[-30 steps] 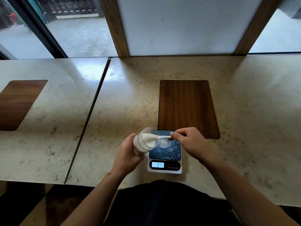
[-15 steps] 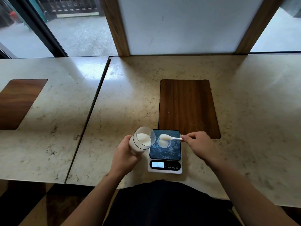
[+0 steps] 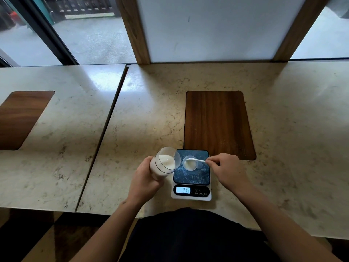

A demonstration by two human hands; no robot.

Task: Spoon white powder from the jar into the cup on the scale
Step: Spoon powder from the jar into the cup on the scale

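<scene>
Moved since half a second ago: spoon (image 3: 196,159) lower, bowl now dipped into the cup (image 3: 190,163) rather than poised above its rim; jar (image 3: 164,165) tipped as before. Pale marble counter (image 3: 147,118) across the whole width, split by a dark seam on the left. Set into it, beyond the scale, a dark wooden inlay panel (image 3: 219,125). Close to the near edge, a small digital scale (image 3: 191,178) with a dark speckled platform and a lit display (image 3: 186,190) reading 015. Left hand (image 3: 144,178) wrapped around the clear jar, held just left of the scale, mouth tilted toward the cup, white powder (image 3: 168,162) banked inside. Right hand (image 3: 226,171) over the scale's right edge, fingertips pinched on the end of the white spoon handle. Small clear cup standing on the platform's far left part, white powder inside.
</scene>
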